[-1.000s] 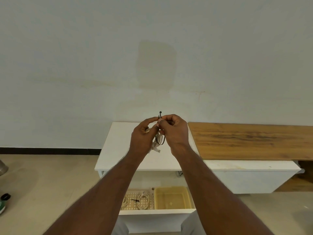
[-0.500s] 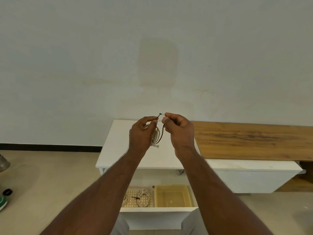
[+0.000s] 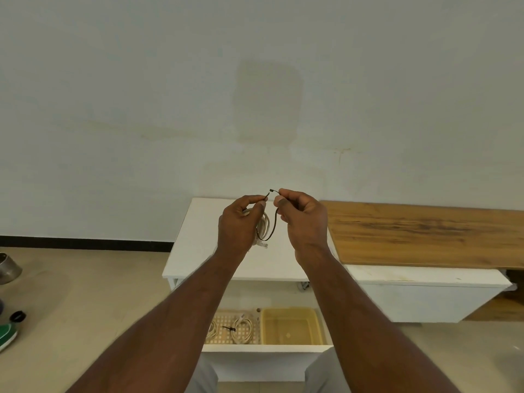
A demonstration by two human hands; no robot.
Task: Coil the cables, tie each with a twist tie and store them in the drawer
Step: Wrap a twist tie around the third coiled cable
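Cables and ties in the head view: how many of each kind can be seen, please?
Coiled cables: 3, one held, two in the drawer
Black twist ties: 2, one held, one in the drawer
Total: 5

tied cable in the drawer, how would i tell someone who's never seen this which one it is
Find the white cabinet against the wall and look down to its open drawer. The left half holds a lattice tray, beside a yellow bin. The tied cable is the cream coil on the tray's right side, with a black twist tie at its left edge.
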